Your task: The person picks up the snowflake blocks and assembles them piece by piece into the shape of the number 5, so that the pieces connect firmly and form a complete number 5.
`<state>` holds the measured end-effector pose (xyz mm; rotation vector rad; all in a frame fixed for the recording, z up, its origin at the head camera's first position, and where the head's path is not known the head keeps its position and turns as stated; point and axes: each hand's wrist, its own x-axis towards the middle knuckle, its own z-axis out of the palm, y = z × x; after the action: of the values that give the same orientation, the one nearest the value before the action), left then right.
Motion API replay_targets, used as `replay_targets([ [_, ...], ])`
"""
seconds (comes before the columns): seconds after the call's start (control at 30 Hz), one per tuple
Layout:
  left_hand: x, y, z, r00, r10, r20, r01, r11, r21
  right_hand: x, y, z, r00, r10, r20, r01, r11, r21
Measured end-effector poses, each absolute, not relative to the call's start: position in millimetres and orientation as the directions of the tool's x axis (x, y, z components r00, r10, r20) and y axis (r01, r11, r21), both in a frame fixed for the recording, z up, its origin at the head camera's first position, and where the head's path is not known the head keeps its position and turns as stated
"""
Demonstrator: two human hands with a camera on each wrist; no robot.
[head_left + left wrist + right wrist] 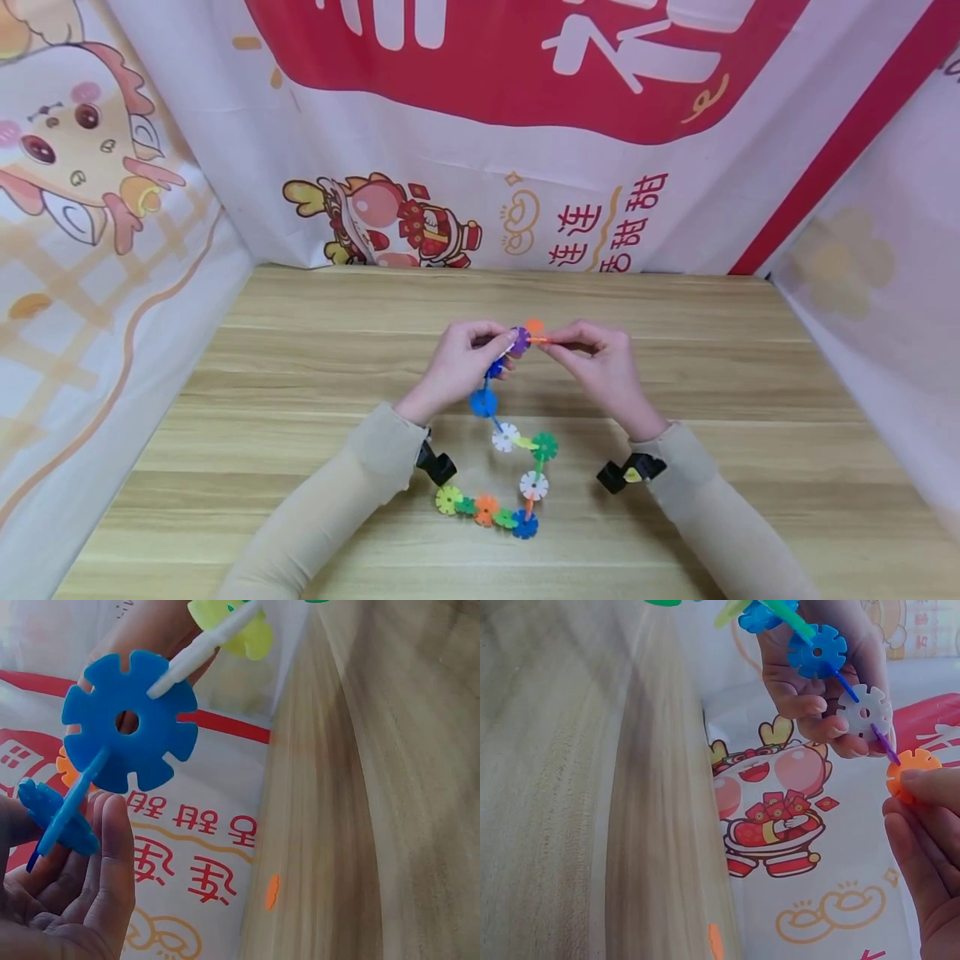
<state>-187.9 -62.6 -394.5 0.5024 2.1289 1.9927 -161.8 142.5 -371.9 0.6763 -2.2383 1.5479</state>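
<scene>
Head view: nearest, the snowflake chain trails over the table and rises away to both grips. Left hand pinches the purple disc; right hand pinches the orange disc just right of it, edge to edge.

- Long beige sleeves covering both forearms up to each grip, snug, faintly creased.
- Bare hands, no rings.
- Small black camera mount strapped behind each grip, at the wrist.
</scene>
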Motion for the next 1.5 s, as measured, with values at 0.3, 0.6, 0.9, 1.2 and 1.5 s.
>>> replay_targets([
  [0.3,-172,-60,-370,-0.926,0.362,0.112,0.147,0.071,0.987,-165,143,-375,-0.832,-0.215,0.512,-0.554,0.263,-0.79],
  [0.6,-173,-64,-364,-0.946,0.321,0.042,0.055,0.031,0.998,-217,161,-411,-0.917,-0.221,0.333,-0.392,0.34,-0.855],
  [0.9,-178,-67,-370,-0.954,0.297,0.028,0.031,0.008,0.999,-275,165,-457,-0.975,-0.203,0.089,-0.199,0.63,-0.751],
  [1.2,-178,-70,-369,-0.952,0.304,0.02,0.031,0.029,0.999,-285,158,-463,-0.978,-0.2,0.055,-0.177,0.665,-0.726],
  [1.5,-179,-74,-369,-0.954,0.299,0.019,0.03,0.034,0.999,-262,164,-445,-0.985,-0.172,0.002,-0.079,0.444,-0.892],
])
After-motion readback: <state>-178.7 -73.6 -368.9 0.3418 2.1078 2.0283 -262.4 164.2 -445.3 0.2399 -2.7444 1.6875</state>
